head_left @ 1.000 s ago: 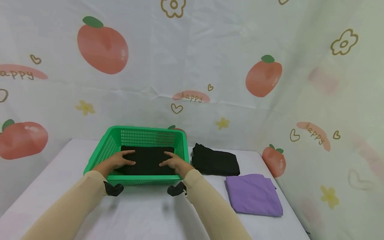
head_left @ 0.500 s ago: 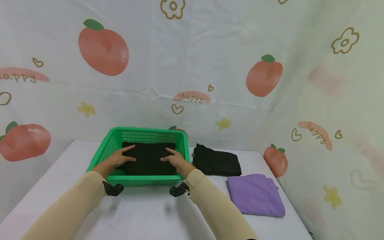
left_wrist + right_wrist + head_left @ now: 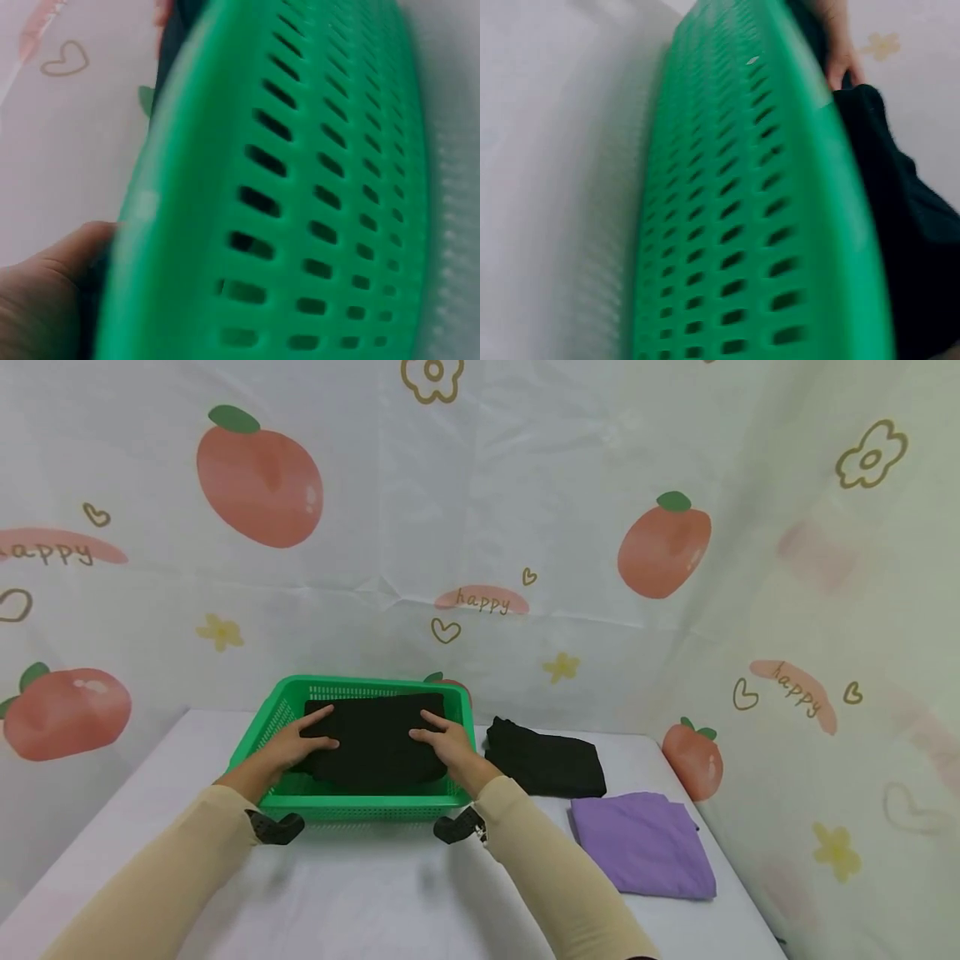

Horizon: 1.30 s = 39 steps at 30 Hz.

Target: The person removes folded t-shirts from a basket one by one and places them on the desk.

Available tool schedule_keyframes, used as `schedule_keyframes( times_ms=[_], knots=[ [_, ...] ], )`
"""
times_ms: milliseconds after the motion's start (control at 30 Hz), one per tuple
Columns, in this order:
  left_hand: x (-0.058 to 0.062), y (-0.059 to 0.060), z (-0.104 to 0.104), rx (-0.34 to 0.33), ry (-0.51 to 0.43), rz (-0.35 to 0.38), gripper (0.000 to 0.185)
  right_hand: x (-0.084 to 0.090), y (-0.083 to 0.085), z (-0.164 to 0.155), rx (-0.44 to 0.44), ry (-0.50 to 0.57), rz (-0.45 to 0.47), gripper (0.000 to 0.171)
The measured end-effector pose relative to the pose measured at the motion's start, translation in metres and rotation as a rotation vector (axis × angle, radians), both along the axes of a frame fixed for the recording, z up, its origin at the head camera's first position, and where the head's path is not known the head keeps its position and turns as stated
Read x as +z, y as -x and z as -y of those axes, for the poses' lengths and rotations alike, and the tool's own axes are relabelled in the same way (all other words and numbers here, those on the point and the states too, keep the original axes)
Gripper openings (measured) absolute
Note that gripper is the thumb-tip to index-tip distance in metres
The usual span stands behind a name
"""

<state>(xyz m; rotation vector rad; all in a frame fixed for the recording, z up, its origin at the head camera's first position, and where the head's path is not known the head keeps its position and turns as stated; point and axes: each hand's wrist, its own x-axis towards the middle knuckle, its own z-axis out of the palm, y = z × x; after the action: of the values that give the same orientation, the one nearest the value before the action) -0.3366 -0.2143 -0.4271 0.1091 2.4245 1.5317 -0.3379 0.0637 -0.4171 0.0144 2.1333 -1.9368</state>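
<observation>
A folded piece of black cloth (image 3: 375,739) is in the green basket (image 3: 367,804), its far edge raised close to the basket's back rim. My left hand (image 3: 288,745) grips its left side, thumb and forefinger spread over the top. At the right side my right hand (image 3: 452,745) grips it in the same manner. The other fingers are hidden by the cloth. In the left wrist view, my left thumb (image 3: 71,255) shows behind the basket rim. The right wrist view has the black cloth (image 3: 907,202) standing out past the rim.
Right of the basket lies another folded black cloth (image 3: 547,762). A folded purple cloth (image 3: 645,843) is in front of it, near the right edge of the white table (image 3: 360,893). A fruit-printed curtain (image 3: 360,510) hangs behind the table.
Both hands have moved up and away with the black cloth, and its far edge has risen towards the back rim. Dark space now shows below its near edge. The basket stays in place.
</observation>
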Motion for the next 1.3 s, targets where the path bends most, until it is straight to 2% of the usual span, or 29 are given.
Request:
schedule_keyframes(
  times_ms=[200, 433, 533, 700, 1033, 1300],
  knots=[
    [0.009, -0.003, 0.004, -0.026, -0.068, 0.038, 0.089, 0.017, -0.004, -0.013, 0.044, 0.06, 0.073, 0.056],
    [0.015, -0.009, 0.001, -0.032, -0.089, -0.01, 0.09, 0.029, -0.012, -0.024, 0.036, 0.105, 0.085, 0.056],
    [0.019, -0.015, -0.004, -0.023, -0.067, -0.05, 0.09, 0.029, -0.014, -0.031, 0.035, 0.138, 0.085, 0.056],
    [0.024, -0.021, -0.016, -0.02, -0.042, -0.089, 0.09, 0.028, -0.018, -0.045, 0.03, 0.123, 0.04, 0.056],
    [0.031, -0.027, -0.041, -0.043, 0.001, -0.076, 0.086, 0.025, -0.028, -0.073, -0.009, 0.13, 0.03, 0.055],
    [0.028, -0.03, -0.065, -0.053, 0.026, -0.084, 0.083, 0.02, -0.034, -0.099, -0.01, 0.179, 0.079, 0.056]
  ],
)
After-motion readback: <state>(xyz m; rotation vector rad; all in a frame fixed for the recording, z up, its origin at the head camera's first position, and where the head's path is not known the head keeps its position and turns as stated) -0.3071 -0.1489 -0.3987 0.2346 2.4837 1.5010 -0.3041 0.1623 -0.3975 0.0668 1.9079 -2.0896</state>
